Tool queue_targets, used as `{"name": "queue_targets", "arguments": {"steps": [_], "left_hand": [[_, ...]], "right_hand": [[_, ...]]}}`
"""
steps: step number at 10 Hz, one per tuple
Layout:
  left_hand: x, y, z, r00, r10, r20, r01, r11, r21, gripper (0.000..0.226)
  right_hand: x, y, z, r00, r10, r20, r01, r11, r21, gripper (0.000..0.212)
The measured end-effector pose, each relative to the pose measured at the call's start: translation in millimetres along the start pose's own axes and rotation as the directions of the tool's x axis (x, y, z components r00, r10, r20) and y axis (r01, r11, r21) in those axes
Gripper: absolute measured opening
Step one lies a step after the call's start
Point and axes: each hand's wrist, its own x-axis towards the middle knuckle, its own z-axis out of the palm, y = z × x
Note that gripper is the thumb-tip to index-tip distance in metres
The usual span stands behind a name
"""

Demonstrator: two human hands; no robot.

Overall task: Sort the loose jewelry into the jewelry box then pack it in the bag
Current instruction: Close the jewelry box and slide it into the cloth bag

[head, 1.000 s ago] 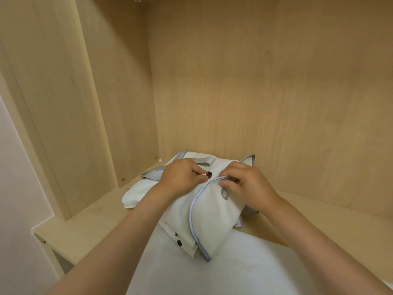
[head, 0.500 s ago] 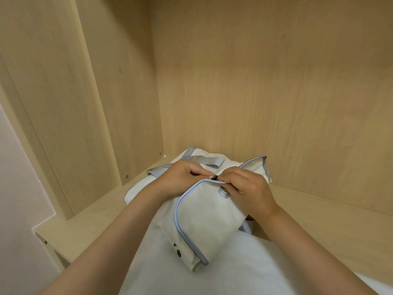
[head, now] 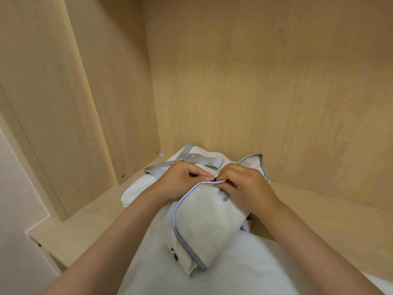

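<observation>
A cream fabric bag (head: pixel 204 222) with pale blue piping and grey straps lies on the wooden shelf (head: pixel 89 222) in the corner of a cabinet. Its flap is folded over the front. My right hand (head: pixel 244 184) pinches the piped edge of the flap beside a small dark snap (head: pixel 213 178). My left hand (head: pixel 180 182) grips the bag's body just left of that snap, its fingers curled into the fabric. No jewelry or jewelry box shows in view.
Wooden cabinet walls (head: pixel 265 92) close in behind and to the left. A white cloth (head: pixel 212 277) covers the shelf's near side under the bag. A white wall (head: pixel 17 209) borders the cabinet's left front.
The flap has been drawn further over the bag's front, covering the dark snap area. Both hands have come closer together at the flap's edge.
</observation>
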Motion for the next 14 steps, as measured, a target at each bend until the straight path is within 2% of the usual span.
{"name": "queue_targets", "arguments": {"steps": [1, 2, 3, 4, 5, 6, 7, 8, 9, 10, 11, 13, 14], "left_hand": [[0, 1, 2, 1.000, -0.020, 0.004, 0.019, 1.000, 0.004, 0.010], [-1, 1, 6, 1.000, -0.020, 0.015, 0.020, 1.000, 0.005, 0.011], [-4, 4, 9, 0.999, -0.023, 0.029, 0.023, 1.000, -0.001, 0.012], [-5, 14, 9, 0.993, -0.104, 0.051, 0.104, 0.995, 0.012, 0.028], [-3, 15, 9, 0.997, -0.078, 0.028, 0.075, 0.991, 0.107, 0.031], [-3, 11, 6, 0.998, -0.022, -0.054, 0.033, 0.977, 0.211, 0.012], [-7, 12, 10, 0.974, 0.163, -0.159, -0.047, 0.828, 0.558, 0.028], [-21, 11, 21, 0.929, 0.358, -0.092, -0.120, 0.528, 0.841, 0.027], [-32, -5, 27, 0.964, 0.259, -0.058, -0.071, 0.459, 0.885, 0.046], [-29, -20, 29, 0.985, 0.167, -0.051, -0.054, 0.571, 0.819, 0.059], [-14, -23, 35, 0.984, 0.150, -0.100, -0.025, 0.664, 0.747, 0.059], [-6, -16, 48, 0.983, 0.093, -0.161, 0.052, 0.692, 0.720, 0.059], [-14, -5, 41, 0.984, 0.080, -0.161, 0.037, 0.785, 0.618, 0.062]], "right_hand": [[5, -4, -5, 0.974, 0.214, 0.074, -0.220, 0.973, 0.077, 0.012], [9, -7, -8, 0.905, 0.404, 0.135, -0.420, 0.899, 0.127, 0.017], [13, -9, -12, 0.826, 0.524, 0.208, -0.555, 0.821, 0.135, 0.020], [21, -9, -18, 0.806, 0.538, 0.247, -0.568, 0.821, 0.066, 0.024], [24, -9, -18, 0.836, 0.472, 0.281, -0.504, 0.862, 0.055, 0.046], [16, -13, -13, 0.876, 0.450, 0.173, -0.475, 0.868, 0.145, 0.063], [5, -13, -2, 0.913, 0.408, 0.011, -0.406, 0.910, -0.091, 0.048], [-1, -17, 12, 0.830, 0.505, 0.237, -0.414, 0.842, -0.346, 0.067], [-2, -13, 21, 0.739, 0.563, 0.369, -0.467, 0.824, -0.322, 0.063], [3, -3, 23, 0.747, 0.546, 0.379, -0.472, 0.837, -0.277, 0.058], [11, 11, 24, 0.740, 0.527, 0.417, -0.463, 0.850, -0.252, 0.054], [18, 25, 15, 0.690, 0.511, 0.513, -0.462, 0.856, -0.230, 0.055], [23, 18, 3, 0.716, 0.512, 0.475, -0.482, 0.854, -0.195, 0.057]]}}
